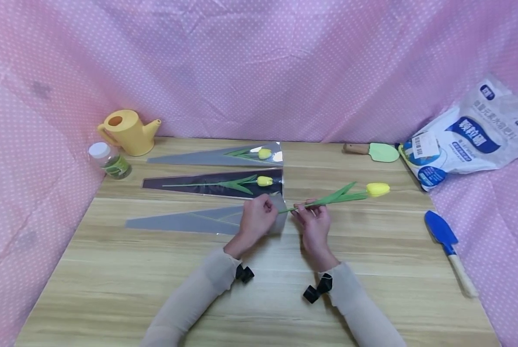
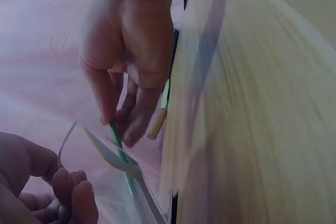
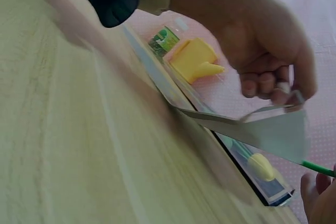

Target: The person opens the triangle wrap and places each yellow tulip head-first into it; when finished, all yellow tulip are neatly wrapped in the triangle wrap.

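With its thumb and fingers my left hand (image 1: 257, 217) pinches the rim of a grey flower sleeve (image 1: 176, 220), whose wide mouth is lifted off the table. My right hand (image 1: 316, 226) holds a yellow tulip (image 1: 378, 189) by its green stem, with the bloom pointing right. The stem's lower end reaches the sleeve's mouth; in the left wrist view the green stem (image 2: 129, 182) shows behind or inside the clear film, and I cannot tell which. Beyond lie a dark sleeve (image 1: 176, 183) and another grey sleeve (image 1: 189, 157), each with a yellow tulip in it.
A yellow watering can (image 1: 130, 135) and a lidded bottle (image 1: 111, 161) stand at the back left. Along the right are a green-bladed trowel (image 1: 383, 152), a white printed bag (image 1: 471, 140) and a blue trowel (image 1: 442, 229). Pink dotted cloth (image 1: 259, 72) hangs behind the wooden table.
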